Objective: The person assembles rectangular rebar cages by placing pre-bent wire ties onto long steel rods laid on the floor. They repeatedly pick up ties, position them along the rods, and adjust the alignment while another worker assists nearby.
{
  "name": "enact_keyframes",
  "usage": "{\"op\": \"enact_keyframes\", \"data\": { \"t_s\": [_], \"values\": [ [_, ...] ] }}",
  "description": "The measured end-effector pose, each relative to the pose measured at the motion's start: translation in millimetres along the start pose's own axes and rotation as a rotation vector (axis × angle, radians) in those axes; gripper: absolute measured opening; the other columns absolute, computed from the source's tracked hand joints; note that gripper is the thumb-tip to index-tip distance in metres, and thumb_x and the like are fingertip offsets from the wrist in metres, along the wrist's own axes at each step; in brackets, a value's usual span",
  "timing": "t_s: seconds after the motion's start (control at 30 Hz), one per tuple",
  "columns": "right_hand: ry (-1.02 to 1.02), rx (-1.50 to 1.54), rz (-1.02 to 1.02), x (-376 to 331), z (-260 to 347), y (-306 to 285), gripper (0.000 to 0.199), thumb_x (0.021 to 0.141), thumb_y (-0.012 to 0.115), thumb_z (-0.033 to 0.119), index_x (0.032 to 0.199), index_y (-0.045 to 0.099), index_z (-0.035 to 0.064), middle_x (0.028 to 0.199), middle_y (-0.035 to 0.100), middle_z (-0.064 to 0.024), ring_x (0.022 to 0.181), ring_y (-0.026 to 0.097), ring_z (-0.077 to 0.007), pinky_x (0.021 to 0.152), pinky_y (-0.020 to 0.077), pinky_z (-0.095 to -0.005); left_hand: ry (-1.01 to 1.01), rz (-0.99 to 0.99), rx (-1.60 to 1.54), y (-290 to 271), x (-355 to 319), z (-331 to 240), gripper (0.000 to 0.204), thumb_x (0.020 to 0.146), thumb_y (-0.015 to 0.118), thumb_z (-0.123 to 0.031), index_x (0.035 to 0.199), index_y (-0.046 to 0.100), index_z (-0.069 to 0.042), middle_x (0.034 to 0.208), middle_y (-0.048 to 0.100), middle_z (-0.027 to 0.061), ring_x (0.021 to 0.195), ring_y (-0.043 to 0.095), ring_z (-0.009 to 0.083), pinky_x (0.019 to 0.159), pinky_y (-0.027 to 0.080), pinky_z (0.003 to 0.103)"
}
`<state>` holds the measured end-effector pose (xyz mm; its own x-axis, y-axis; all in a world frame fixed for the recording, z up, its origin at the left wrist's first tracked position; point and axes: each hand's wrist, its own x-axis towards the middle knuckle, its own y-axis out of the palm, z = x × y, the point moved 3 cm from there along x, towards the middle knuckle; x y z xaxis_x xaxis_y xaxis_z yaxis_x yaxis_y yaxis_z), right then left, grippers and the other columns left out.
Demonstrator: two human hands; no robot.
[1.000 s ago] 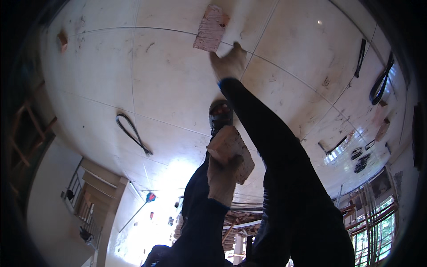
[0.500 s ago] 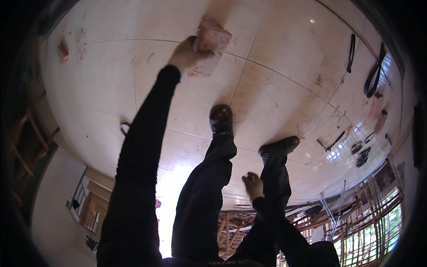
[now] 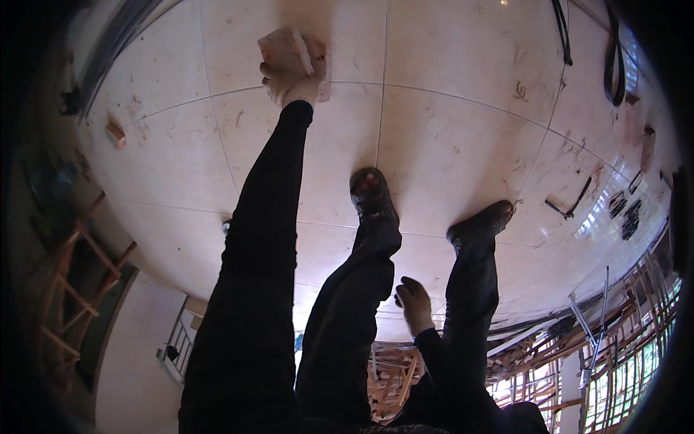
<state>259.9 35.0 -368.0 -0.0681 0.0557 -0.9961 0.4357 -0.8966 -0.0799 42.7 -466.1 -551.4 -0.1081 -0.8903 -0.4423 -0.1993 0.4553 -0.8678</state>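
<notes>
Gripping a pale brick (image 3: 301, 52) with the left hand (image 3: 295, 85), left of upper centre; near lower centre, holding the right hand (image 3: 416, 305) beside a trouser leg (image 3: 473, 289), with fingers (image 3: 410, 287) bent, hard to tell how wide.

The scene is viewed from the wearer's head through a wide fisheye lens pointed steeply down at the floor (image 3: 463, 152); the view is curved toward its dark rim. The legs (image 3: 347, 311) are seen from above, the left hand (image 3: 290, 85) farther out.
</notes>
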Motion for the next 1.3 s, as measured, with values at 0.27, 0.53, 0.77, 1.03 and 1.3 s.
{"op": "enact_keyframes", "data": {
  "t_s": [0.27,0.53,0.77,1.03,1.3],
  "values": [
    [0.072,0.205,-0.037,-8.1,20.3,-13.5,0.049,0.101,0.07,0.019,0.142,0.058,-0.004,0.118,0.07,-0.0122,0.097,0.07,-0.0199,0.088,0.0592,-0.0342,0.326,-0.004,-0.036,4.7,-26.0,21.3,0.128,0.062,0.098,-0.022,0.16,0.02,0.002,0.149,0.045,0.0334,0.14,0.047,0.0485,0.115,0.046,0.052],
    [0.071,0.378,0.069,-10.0,34.8,-11.8,0.046,0.102,0.069,0.016,0.142,0.058,-0.004,0.121,0.069,-0.0117,0.101,0.067,-0.0179,0.089,0.0568,-0.0317,0.317,-0.091,0.239,24.7,13.5,52.6,0.158,0.054,0.099,-0.048,0.166,0.001,0.004,0.152,0.051,0.0316,0.138,0.055,0.0441,0.116,0.047,0.046],
    [0.036,0.36,0.027,-7.4,67.0,-25.2,0.051,0.104,0.066,0.022,0.145,0.055,-0.0052,0.133,0.067,-0.0166,0.113,0.068,-0.0215,0.099,0.0541,-0.0322,0.183,-0.023,0.381,32.1,9.6,34.5,0.15,0.057,0.095,-0.053,0.166,0.009,0.0,0.153,0.05,0.029,0.137,0.055,0.0444,0.112,0.049,0.051],
    [0.033,0.479,0.144,-11.5,102.2,-46.3,0.049,0.104,0.065,0.025,0.143,0.058,-0.0044,0.12,0.069,-0.0113,0.101,0.065,-0.017,0.091,0.0551,-0.031,-0.058,-0.052,0.592,25.5,-5.1,15.8,0.157,0.051,0.095,-0.069,0.165,0.013,0.003,0.157,0.045,0.0296,0.143,0.049,0.0458,0.11,0.047,0.06],
    [-0.115,0.464,0.068,-29.1,104.5,-94.1,0.052,0.104,0.064,0.026,0.143,0.056,-0.0084,0.115,0.069,-0.0119,0.097,0.066,-0.0165,0.087,0.0554,-0.0311,0.685,-0.011,0.475,88.0,-163.7,52.4,0.094,0.083,0.079,-0.054,0.152,0.049,0.001,0.154,0.052,0.0254,0.146,0.049,0.0354,0.112,0.048,0.05]
  ]
}}
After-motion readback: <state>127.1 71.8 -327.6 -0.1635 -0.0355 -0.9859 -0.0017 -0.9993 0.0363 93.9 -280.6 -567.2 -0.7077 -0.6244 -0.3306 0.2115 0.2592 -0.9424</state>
